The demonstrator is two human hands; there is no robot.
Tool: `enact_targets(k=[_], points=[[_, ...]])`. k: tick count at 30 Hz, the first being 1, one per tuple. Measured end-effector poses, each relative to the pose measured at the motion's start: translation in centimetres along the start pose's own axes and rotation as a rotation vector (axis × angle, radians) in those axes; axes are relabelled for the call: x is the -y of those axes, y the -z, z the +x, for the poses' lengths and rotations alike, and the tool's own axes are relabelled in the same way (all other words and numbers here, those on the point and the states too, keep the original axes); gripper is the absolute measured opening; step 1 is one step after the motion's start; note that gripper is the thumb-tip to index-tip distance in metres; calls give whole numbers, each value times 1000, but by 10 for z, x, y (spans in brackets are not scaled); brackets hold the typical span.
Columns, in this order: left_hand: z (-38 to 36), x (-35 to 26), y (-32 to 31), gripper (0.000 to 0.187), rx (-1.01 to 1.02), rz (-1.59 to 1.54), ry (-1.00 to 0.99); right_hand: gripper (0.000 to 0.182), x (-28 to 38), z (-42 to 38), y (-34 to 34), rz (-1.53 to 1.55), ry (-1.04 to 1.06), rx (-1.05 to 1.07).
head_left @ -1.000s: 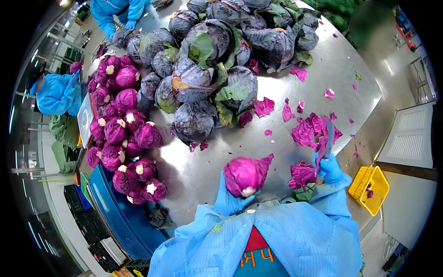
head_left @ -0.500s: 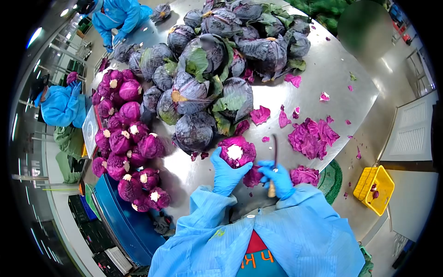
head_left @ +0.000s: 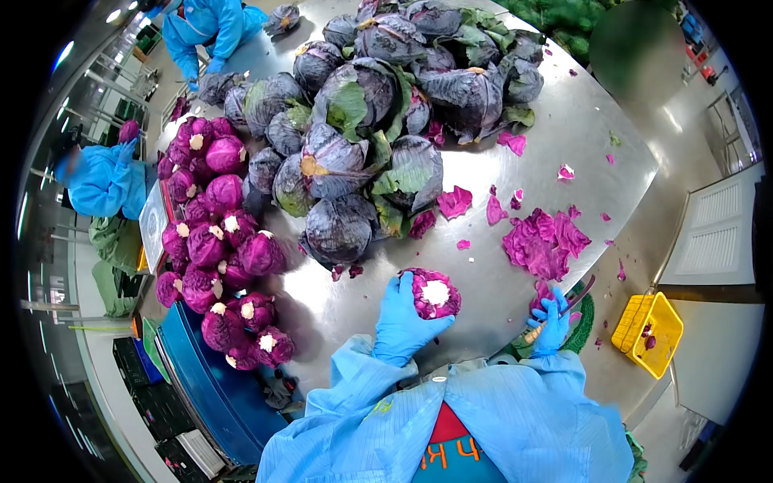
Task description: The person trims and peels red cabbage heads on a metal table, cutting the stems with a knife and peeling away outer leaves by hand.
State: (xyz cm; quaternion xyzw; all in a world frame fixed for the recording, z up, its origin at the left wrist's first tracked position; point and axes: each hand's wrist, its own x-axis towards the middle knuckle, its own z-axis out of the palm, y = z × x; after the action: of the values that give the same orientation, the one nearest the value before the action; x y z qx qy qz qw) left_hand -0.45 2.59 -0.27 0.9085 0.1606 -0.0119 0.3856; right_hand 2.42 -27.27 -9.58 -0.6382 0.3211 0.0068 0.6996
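My left hand (head_left: 400, 324) is wrapped round a peeled red cabbage (head_left: 448, 301) from its left side. The cabbage's cut white stem end faces up towards me. Over at the table's right edge, my right hand (head_left: 551, 324) is closed on a knife (head_left: 581, 291). Its thin dark blade points up and right, and its pale handle shows below the fingers. A loose purple leaf (head_left: 540, 297) lies against the fingers of that hand; whether the hand also grips it, I cannot make out.
Untrimmed cabbages (head_left: 338, 229) are heaped on the metal table (head_left: 596, 145). Trimmed ones (head_left: 206, 248) are piled at left. Purple leaves (head_left: 538, 245) lie at right. A yellow basket (head_left: 667, 334) stands beyond the edge, a blue bin (head_left: 213, 394) lower left. Two co-workers (head_left: 105, 181) stand at far left.
My right hand has moved right with the knife, to the loose leaves at the table edge. My left hand has brought the cabbage slightly nearer and right. The leaf beside the cabbage is gone from there.
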Motion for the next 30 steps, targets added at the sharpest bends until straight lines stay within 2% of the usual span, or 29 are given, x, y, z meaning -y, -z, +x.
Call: enact_targets(k=[1,2,5,7,10,13,16,21,24,30], points=[[-2,-5,-3,94,-7,34,16,37,4,-4,6,-46,63,40],[-2,-9,-7,93,-13,70,30,33,7,-9,10,-195,96,167],[1,-18,-13,89,-94,225,-66,35,20,-32,-20,-593,209,595],[6,-17,-18,90,-55,163,-48,35,22,-49,-51,-940,581,610],[11,-14,-16,97,40,140,15,41,37,-70,-82,-1043,753,670],[15,-10,-13,100,103,135,56,42,26,-64,-86,-1084,827,698],[17,-12,-12,101,129,140,76,42,29,-52,-87,-1012,924,766],[20,-14,-17,99,122,213,68,42,30,-42,-89,-1045,1006,736],[20,-15,-20,95,15,225,6,43,34,-40,-92,-1062,1007,724],[21,-26,-20,95,71,152,134,47,47,-40,-105,-1177,887,723]])
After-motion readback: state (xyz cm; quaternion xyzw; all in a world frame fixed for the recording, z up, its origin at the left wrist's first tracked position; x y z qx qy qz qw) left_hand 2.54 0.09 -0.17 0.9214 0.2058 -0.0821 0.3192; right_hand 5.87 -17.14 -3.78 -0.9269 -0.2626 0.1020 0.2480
